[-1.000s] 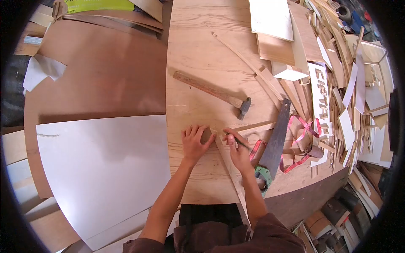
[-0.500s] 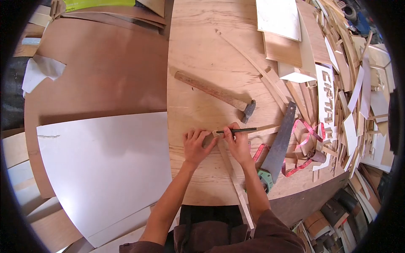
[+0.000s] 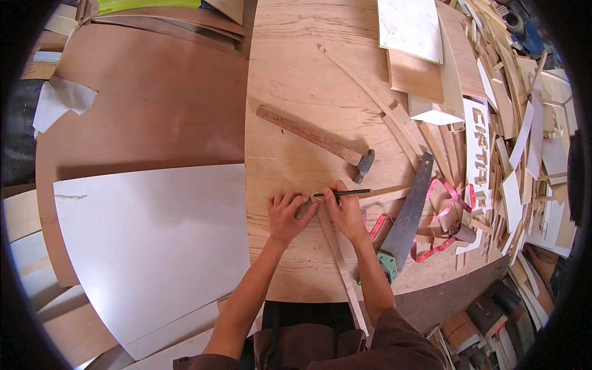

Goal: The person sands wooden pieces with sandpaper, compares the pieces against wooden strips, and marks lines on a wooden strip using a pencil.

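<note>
My right hand [image 3: 345,216] grips a dark pencil [image 3: 353,192], whose tip points left at the top end of a thin wooden strip [image 3: 340,262]. Beside that end, my left hand [image 3: 287,216] rests low on the worktop, its thumb and index finger at the strip; the exact contact is partly hidden by the fingers. The strip runs down between my forearms past the table's near edge. To the right of the pencil lies another wooden strip [image 3: 385,196]. A hammer [image 3: 311,135] with a wooden handle lies beyond my hands.
A handsaw [image 3: 409,216] with a green handle lies right of my right forearm, beside a pink measuring tape [image 3: 453,196]. White-faced boards [image 3: 410,28] are stacked at the far right. A white sheet [image 3: 157,246] lies to the left. Scrap wood [image 3: 509,92] is piled along the right side.
The pencil and my right fingers have shifted slightly left, and the pencil lies a little flatter. My left hand stays almost in place. The view has shifted slightly.
</note>
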`<state>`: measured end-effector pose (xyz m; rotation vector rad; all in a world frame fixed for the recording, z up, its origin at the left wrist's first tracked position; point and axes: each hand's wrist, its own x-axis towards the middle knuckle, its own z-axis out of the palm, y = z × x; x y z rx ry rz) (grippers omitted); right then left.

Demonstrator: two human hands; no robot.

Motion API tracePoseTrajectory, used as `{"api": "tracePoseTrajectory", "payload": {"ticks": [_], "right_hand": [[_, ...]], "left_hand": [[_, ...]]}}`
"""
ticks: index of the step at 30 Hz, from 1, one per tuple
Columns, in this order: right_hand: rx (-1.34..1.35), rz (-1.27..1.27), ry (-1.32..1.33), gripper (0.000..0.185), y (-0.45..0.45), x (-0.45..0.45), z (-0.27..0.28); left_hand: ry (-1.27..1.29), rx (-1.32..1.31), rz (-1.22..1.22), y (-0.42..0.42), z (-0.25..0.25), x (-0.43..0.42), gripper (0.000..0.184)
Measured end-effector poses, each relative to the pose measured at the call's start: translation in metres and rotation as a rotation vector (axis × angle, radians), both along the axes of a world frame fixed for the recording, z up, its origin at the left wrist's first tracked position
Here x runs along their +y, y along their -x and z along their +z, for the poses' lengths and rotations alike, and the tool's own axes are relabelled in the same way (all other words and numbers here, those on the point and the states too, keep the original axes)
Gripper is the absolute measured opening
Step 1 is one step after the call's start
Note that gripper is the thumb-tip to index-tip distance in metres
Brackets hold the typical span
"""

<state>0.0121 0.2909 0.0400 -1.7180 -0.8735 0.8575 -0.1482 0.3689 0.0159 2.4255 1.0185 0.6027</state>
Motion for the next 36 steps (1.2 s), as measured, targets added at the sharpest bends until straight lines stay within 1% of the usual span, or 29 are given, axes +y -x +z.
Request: {"api": "tracePoseTrajectory", "payload": {"ticks": [6, 10, 13, 16, 20, 23, 26, 28, 32, 34, 36], "right_hand": [[-0.02, 0.016, 0.018, 0.019, -0.006, -0.006, 0.006], [-0.045, 0.014, 0.028, 0.016, -0.014, -0.019, 0.01], [-0.071, 0.013, 0.083, 0.017, -0.017, -0.033, 0.008], [-0.021, -0.034, 0.084, 0.016, -0.015, -0.038, 0.012], [-0.026, -0.044, -0.003, 0.018, -0.007, -0.023, 0.005], [-0.024, 0.007, -0.002, 0.021, -0.003, -0.007, 0.013], [-0.038, 0.045, -0.003, 0.018, -0.001, -0.002, 0.012], [0.004, 0.059, 0.053, 0.016, -0.001, 0.0, 0.019], [0.027, 0.034, 0.04, 0.016, -0.001, -0.004, 0.016], [-0.002, 0.005, 0.001, 0.016, -0.002, -0.01, 0.007], [-0.034, -0.008, 0.023, 0.016, -0.006, -0.02, 0.001]], "left_hand": [[0.035, -0.001, 0.002, 0.0, -0.001, -0.001, 0.024], [-0.011, -0.026, 0.005, -0.001, -0.001, 0.0, 0.025], [-0.016, -0.029, 0.001, -0.001, -0.002, 0.0, 0.025], [-0.009, -0.028, 0.0, -0.001, -0.001, 0.001, 0.025], [0.0, -0.025, -0.006, -0.001, -0.001, 0.001, 0.025], [-0.022, -0.028, -0.003, -0.001, -0.001, 0.001, 0.025], [-0.026, -0.021, -0.001, -0.001, -0.001, 0.0, 0.026], [-0.022, -0.026, -0.002, 0.0, -0.003, 0.0, 0.026], [-0.021, -0.028, -0.003, 0.001, -0.005, 0.0, 0.026], [-0.018, -0.029, -0.004, 0.0, -0.003, 0.0, 0.026], [-0.015, -0.029, -0.005, 0.0, -0.002, 0.0, 0.026]]}}
